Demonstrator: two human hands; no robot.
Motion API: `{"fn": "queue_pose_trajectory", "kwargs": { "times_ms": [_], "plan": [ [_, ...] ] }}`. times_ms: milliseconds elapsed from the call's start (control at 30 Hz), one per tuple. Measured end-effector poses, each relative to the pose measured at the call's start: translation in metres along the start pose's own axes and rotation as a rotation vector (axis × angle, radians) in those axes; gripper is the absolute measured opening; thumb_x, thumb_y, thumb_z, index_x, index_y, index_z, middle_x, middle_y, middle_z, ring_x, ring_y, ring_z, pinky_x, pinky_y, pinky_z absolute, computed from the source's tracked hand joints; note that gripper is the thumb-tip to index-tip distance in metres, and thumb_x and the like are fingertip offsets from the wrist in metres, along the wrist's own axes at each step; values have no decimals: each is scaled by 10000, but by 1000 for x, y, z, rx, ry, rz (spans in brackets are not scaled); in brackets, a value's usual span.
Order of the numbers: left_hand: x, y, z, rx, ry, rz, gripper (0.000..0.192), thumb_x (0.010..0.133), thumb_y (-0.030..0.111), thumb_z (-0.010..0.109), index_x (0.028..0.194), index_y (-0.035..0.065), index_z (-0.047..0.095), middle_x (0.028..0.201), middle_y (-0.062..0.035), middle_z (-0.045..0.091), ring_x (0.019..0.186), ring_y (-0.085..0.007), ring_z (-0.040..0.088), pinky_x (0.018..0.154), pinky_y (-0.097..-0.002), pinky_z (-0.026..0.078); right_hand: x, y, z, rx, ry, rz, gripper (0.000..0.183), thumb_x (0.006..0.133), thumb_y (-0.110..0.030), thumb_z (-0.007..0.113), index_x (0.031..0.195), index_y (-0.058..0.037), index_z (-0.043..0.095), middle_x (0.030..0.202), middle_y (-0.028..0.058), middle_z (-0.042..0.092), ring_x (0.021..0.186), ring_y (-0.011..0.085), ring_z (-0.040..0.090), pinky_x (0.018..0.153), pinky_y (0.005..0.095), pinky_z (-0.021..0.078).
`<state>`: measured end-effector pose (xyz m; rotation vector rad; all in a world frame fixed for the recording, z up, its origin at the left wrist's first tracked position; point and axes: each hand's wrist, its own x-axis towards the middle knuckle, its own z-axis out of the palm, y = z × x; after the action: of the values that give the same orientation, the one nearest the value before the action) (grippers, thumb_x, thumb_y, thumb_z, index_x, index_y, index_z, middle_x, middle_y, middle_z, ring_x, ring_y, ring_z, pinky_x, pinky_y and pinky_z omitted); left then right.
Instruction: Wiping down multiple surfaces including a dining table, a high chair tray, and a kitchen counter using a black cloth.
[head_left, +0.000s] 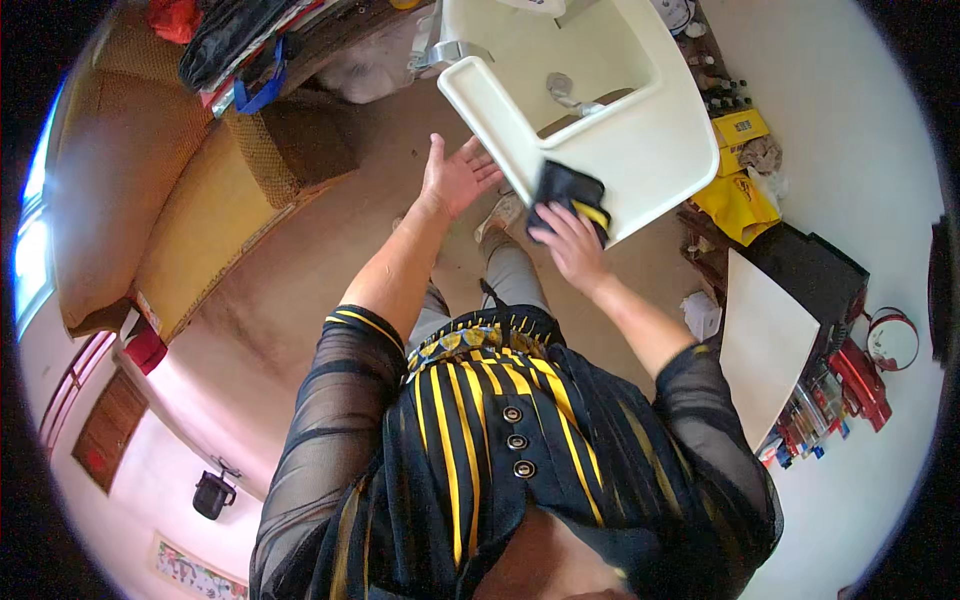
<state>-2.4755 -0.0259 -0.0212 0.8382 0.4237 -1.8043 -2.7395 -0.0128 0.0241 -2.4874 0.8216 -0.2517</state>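
My right hand (566, 240) is curled over a folded black cloth (566, 187) with a yellow stripe. The cloth lies against the front corner of a white moulded top (637, 176). This top has a raised rim, a narrow recessed arm on its left side and a rectangular recess or opening behind; I cannot tell which. Inside it shows a grey, shiny fitting (566, 90). Just left of the top, my left hand (457, 176) is spread, holding nothing. Its fingertips come close to the edge; whether they touch is unclear.
A brown sofa (217, 217) stands at left, below piled bags (232, 52). Along the right wall are yellow boxes (739, 131), a yellow bag (739, 206), a white panel (761, 337), a round mirror (892, 341) and a red hair dryer-like object (859, 386). My feet stand below the top.
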Motion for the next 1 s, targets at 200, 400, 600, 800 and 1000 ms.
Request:
{"fn": "queue_pose_trajectory", "kwargs": {
  "times_ms": [200, 400, 600, 800, 1000],
  "plan": [
    [0, -4, -1, 105, -57, -21, 873, 861, 713, 239, 1471, 102, 106, 1476, -207, 222, 1348, -349, 252, 1077, -476, 244, 1, -13, 17, -86, 28, 130, 364, 745, -59, 581, 1077, -205, 609, 1343, 63, 437, 1258, 263, 394, 979, 471, 316],
    [12, 5, -17, 260, -88, -37, 836, 871, 678, 301, 1467, 113, 147, 1450, -211, 266, 1312, -343, 289, 1061, -462, 245, 84, -22, 32, -78, 212, 100, 265, 783, -79, 519, 1005, -166, 637, 1300, 60, 473, 1234, 256, 410, 1009, 439, 319],
    [18, 3, 5, 356, 173, -21, 588, 867, 502, 543, 1267, 85, 440, 1123, -124, 531, 1012, -242, 506, 861, -374, 423, -39, -15, 18, -101, 109, 216, 245, 768, -94, 535, 973, -175, 643, 1278, 34, 503, 1208, 245, 440, 996, 403, 353],
    [44, -30, -4, 556, 250, 98, 330, 917, 311, 543, 1163, 111, 453, 1002, -64, 546, 830, -180, 545, 675, -367, 455, -125, 7, 36, 624, 963, 1303, 293, 859, -34, 520, 1138, -113, 552, 1121, 70, 582, 1022, 220, 559, 915, 406, 427],
    [36, -57, 32, 930, 429, 234, 444, 945, 320, 491, 1293, 94, 334, 1172, -95, 492, 1004, -220, 517, 762, -401, 468, -56, 8, 51, 1679, 1421, 1442, 410, 893, -177, 512, 1283, -78, 433, 1171, 96, 537, 1042, 222, 531, 869, 402, 459]
  ]
}}
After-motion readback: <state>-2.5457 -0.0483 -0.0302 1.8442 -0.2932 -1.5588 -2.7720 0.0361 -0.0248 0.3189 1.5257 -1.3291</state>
